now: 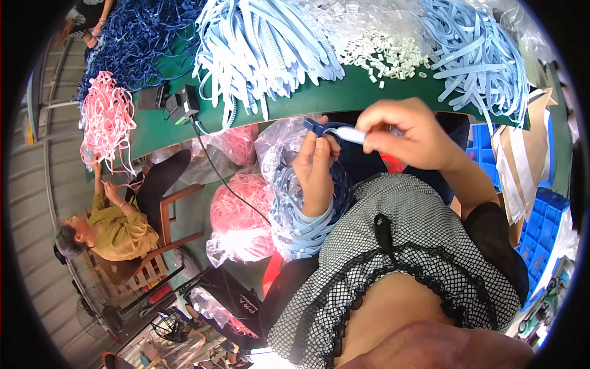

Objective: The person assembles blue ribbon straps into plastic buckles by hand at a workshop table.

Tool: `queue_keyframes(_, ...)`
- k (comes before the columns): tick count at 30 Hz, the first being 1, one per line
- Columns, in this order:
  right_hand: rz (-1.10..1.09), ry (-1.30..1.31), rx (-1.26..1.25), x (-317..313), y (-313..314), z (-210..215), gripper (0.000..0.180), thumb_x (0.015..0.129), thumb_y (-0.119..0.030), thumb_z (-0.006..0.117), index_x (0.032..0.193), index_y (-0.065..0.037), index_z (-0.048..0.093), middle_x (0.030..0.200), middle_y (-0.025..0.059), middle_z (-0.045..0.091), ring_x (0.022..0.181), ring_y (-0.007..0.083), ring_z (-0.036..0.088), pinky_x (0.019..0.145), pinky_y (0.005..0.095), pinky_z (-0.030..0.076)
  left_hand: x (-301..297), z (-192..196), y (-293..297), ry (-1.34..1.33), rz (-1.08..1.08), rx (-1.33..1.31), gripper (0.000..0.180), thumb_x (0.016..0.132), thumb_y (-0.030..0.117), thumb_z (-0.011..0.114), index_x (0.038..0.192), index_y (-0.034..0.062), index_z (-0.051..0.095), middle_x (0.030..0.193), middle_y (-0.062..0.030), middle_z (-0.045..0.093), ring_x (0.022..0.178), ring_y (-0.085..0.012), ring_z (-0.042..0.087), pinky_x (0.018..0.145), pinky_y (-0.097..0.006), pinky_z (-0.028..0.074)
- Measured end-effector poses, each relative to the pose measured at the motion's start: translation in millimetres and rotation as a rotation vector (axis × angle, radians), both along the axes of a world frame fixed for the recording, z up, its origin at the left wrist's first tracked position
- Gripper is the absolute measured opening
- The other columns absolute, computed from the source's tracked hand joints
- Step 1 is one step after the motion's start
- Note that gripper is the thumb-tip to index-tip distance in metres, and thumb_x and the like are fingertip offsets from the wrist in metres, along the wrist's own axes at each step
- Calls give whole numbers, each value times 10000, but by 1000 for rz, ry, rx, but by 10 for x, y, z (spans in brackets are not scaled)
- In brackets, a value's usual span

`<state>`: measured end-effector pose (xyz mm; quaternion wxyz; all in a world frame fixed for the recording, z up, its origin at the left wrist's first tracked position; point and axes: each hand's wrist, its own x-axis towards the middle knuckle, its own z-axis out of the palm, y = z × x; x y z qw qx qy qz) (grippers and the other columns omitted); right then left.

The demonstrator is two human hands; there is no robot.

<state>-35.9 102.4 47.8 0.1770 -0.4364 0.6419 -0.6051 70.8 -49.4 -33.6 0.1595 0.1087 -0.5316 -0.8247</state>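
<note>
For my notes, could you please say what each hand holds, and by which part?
Left hand: a dark blue strap, apparently near one end; right hand: a pale strip, near its rounded tip.

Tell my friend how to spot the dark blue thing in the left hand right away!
Find the big green table across the top of the picture. Just below its near edge, go to the left hand, which pinches a small dark blue piece. It's much darker than the whitish piece in the right hand beside it.

A seated co-worker in mustard is at left, blue plastic crates at right.
</note>
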Motion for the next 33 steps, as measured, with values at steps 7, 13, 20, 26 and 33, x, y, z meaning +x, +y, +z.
queue_keyframes(7,-151,-663,154,197,122,-332,142,826,-37,580,951,30,585,707,62,613,526,51,518,468,172,397,-44,35,171,25,-103,-405,312,882,54,473,1160,-78,521,752,-46,537,667,-121,517,623,-235,421)
queue_keyframes(13,-220,-806,117,231,285,-366,137,845,-76,571,897,50,587,690,67,605,516,68,524,463,185,403,-169,19,336,283,-34,-934,327,802,-35,533,1127,-70,540,741,-136,571,611,-235,551,538,-307,432)
queue_keyframes(20,-320,-975,1,309,412,-564,149,850,-105,557,876,39,582,664,50,577,499,68,492,457,183,383,-188,17,489,223,-67,-1317,345,792,-45,532,1136,-64,537,690,-132,538,552,-239,524,492,-311,407)
queue_keyframes(26,-273,-961,-126,325,510,-638,142,863,-95,549,902,38,579,732,69,599,605,76,543,542,187,426,-206,-8,524,220,-75,-1176,335,756,-3,584,1087,-45,565,632,-107,500,541,-258,504,495,-352,391)
queue_keyframes(33,-106,-646,170,76,761,-422,138,854,-64,568,925,46,610,759,78,624,665,103,606,607,201,492,-175,103,400,271,-443,-993,154,764,36,595,902,-32,583,643,-121,506,545,-277,500,506,-355,389)
